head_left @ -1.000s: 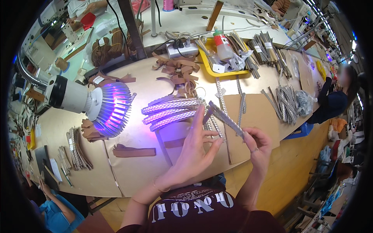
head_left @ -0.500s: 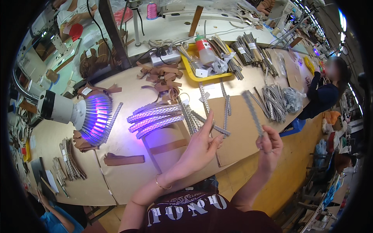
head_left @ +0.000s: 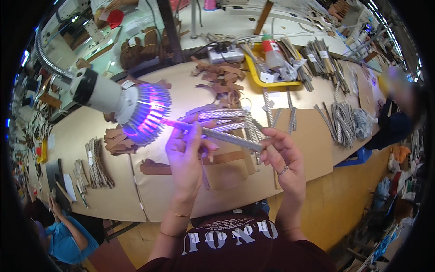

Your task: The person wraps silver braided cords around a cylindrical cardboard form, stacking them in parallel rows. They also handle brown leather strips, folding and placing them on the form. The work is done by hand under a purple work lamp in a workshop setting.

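While the left hand point(head_left: 185, 163) grips the grey strip point(head_left: 229, 138) near its left end, the right hand point(head_left: 287, 167) pinches the other.

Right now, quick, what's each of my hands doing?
Left hand: closed on the grey braided strip, toward the strip's left end.
Right hand: closed, pinching the same strip's right end.

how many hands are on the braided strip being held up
2: the left hand grips the braided strip near the end towards the lamp, and the right hand pinches its other end. No other hand seems hidden there.
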Demonstrator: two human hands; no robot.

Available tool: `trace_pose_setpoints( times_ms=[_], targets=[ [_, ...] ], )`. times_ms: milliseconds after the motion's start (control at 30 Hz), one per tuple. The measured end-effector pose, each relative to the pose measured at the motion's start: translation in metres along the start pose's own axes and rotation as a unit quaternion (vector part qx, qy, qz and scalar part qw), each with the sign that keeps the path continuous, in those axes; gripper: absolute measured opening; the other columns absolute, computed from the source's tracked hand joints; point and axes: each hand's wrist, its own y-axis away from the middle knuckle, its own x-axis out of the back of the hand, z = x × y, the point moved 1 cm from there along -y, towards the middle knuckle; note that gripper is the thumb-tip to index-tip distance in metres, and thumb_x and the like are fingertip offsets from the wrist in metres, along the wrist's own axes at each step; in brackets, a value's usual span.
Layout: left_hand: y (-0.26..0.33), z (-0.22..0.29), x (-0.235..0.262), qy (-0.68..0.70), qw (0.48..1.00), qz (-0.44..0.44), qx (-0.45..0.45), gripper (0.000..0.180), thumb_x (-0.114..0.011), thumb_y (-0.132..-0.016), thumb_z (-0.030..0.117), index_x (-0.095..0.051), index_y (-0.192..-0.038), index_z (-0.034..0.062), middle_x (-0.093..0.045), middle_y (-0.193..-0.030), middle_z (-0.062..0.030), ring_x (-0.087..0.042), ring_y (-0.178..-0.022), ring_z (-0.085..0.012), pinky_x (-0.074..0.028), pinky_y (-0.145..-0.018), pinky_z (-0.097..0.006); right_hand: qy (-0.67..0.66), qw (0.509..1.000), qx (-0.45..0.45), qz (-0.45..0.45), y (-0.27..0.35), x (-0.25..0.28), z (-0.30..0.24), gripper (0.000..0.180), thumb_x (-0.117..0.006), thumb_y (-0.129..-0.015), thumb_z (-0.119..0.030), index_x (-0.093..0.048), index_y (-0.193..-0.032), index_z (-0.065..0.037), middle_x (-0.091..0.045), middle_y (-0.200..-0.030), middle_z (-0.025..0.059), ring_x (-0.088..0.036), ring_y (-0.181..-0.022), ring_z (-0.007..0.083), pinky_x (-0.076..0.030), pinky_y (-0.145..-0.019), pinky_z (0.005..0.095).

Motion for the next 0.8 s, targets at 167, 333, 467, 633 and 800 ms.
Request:
trace_pose_setpoints(
  times_ms=[167,333,467,633,800],
  targets=[
    [-0.009,0.008,0.033,-0.013,0.996,0.072,-0.059,0.029,-0.056,-0.1,0.02,-0.054,-0.124,0.0033,-0.069,-0.107,-0.0148,-0.058,-0.057,-0.0052,-0.038,-0.043,-0.017,0.017,0.999,-0.004,-0.051,-0.021,-0.029,0.014,0.044,-0.06,-0.092,0.0,-0.046,-0.133,0.002,-0.061,-0.106,0.0087,-0.059,-0.099,0.0139,-0.048,-0.088,0.0272],
    [-0.009,0.005,0.048,0.017,0.994,0.085,-0.063,0.018,-0.057,-0.098,0.014,-0.063,-0.105,-0.0014,-0.063,-0.067,-0.0069,-0.056,-0.054,-0.0093,-0.039,-0.046,-0.022,0.031,0.998,0.0,-0.056,-0.036,-0.042,0.02,0.047,-0.06,-0.092,0.002,-0.044,-0.136,0.001,-0.061,-0.107,0.0086,-0.059,-0.1,0.0131,-0.047,-0.09,0.0257],
    [0.002,-0.003,0.044,0.041,0.995,0.09,0.026,0.027,-0.058,-0.098,0.021,-0.056,-0.119,0.004,-0.068,-0.101,-0.01,-0.055,-0.054,-0.0058,-0.037,-0.043,-0.019,-0.028,0.998,-0.008,-0.062,-0.038,-0.046,0.024,0.04,-0.063,-0.091,0.001,-0.052,-0.129,0.002,-0.063,-0.11,0.0095,-0.061,-0.1,0.0143,-0.049,-0.091,0.0263],
    [0.012,-0.014,0.03,0.049,0.996,0.042,0.066,0.032,-0.061,-0.097,0.02,-0.053,-0.123,0.0032,-0.065,-0.088,-0.0047,-0.059,-0.056,-0.0093,-0.04,-0.044,-0.021,0.016,0.999,0.034,-0.002,-0.036,-0.046,0.027,0.026,-0.066,-0.09,-0.003,-0.061,-0.114,0.003,-0.067,-0.103,0.0121,-0.065,-0.086,0.0167,-0.053,-0.081,0.0292],
    [0.006,-0.009,0.033,0.029,0.999,0.041,0.016,0.026,-0.065,-0.095,0.018,-0.063,-0.08,-0.0036,-0.068,-0.071,-0.0132,-0.061,-0.055,-0.0123,-0.044,-0.048,-0.024,0.003,0.994,0.061,0.088,-0.042,-0.032,0.024,0.013,-0.066,-0.092,-0.008,-0.065,-0.101,0.001,-0.067,-0.088,0.0084,-0.063,-0.078,0.0124,-0.05,-0.073,0.024]
  ],
)
